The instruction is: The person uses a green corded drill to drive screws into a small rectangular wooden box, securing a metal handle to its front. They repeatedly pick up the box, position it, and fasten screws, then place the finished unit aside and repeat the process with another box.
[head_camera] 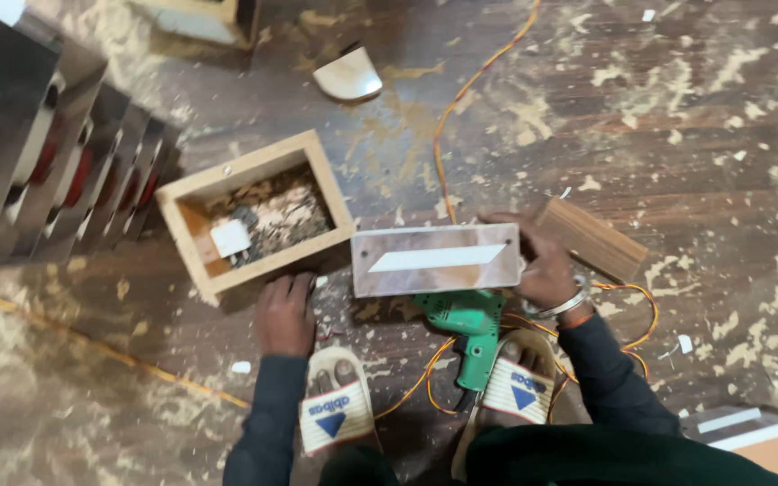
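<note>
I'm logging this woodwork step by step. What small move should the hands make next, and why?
Probably bring the left hand from the floor onto the slotted panel. Only the right hand grips it, at one end, and the green drill lies unheld beside it; steadying seems needed first.

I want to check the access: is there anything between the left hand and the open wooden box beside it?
Nothing visible does. The left hand rests on the floor right at the near wall of the wooden box, with only wood shavings around it. The right hand holds the flat panel, which lies to the box's right.
</note>
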`<state>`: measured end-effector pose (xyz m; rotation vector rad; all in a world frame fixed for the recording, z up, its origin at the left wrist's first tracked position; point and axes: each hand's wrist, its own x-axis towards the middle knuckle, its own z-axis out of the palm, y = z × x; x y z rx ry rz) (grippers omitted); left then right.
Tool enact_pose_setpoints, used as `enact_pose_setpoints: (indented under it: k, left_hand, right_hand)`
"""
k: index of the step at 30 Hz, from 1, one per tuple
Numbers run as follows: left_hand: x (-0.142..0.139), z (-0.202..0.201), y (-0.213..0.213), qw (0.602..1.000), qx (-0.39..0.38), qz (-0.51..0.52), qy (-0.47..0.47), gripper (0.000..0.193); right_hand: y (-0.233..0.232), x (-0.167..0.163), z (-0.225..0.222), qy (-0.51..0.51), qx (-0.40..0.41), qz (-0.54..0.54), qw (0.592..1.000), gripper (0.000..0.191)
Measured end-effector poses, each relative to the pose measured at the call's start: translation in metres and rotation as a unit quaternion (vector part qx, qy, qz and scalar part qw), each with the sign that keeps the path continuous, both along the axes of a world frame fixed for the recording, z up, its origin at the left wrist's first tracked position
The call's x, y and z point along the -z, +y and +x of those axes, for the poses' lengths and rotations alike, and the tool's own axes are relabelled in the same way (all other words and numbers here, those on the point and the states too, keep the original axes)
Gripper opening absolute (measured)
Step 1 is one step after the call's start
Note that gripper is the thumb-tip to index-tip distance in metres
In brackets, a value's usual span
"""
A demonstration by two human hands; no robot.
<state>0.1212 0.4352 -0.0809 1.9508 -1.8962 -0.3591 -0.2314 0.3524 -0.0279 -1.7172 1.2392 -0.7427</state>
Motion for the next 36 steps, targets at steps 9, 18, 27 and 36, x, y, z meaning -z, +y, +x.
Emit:
enact_pose_setpoints:
  k: [9, 18, 27, 36]
  left_hand:
    - [-0.027, -0.008, 0.034, 0.993, -0.065, -0.035, 0.088, 0.022]
    - [-0.013, -0.008, 0.036, 0.986, -0.085, -0.034, 0.142, 0.013]
    - [-0.006, 0.005, 0.042, 0.982, -0.102, -0.014, 0.158, 0.011]
    - [-0.022, -0.004, 0.033, 0.984, -0.104, -0.039, 0.14, 0.018]
  right_hand:
    - [0.021, 0.007, -0.001, 0.053, 0.052, -0.045, 0.996, 0.061]
    - [0.017, 0.024, -0.022, 0.106, 0.081, -0.067, 0.989, 0.054]
    - [0.02, 0.022, -0.101, 0.145, 0.22, -0.116, 0.958, 0.049]
    - [0.021, 0.029, -0.049, 0.081, 0.094, -0.069, 0.99, 0.048]
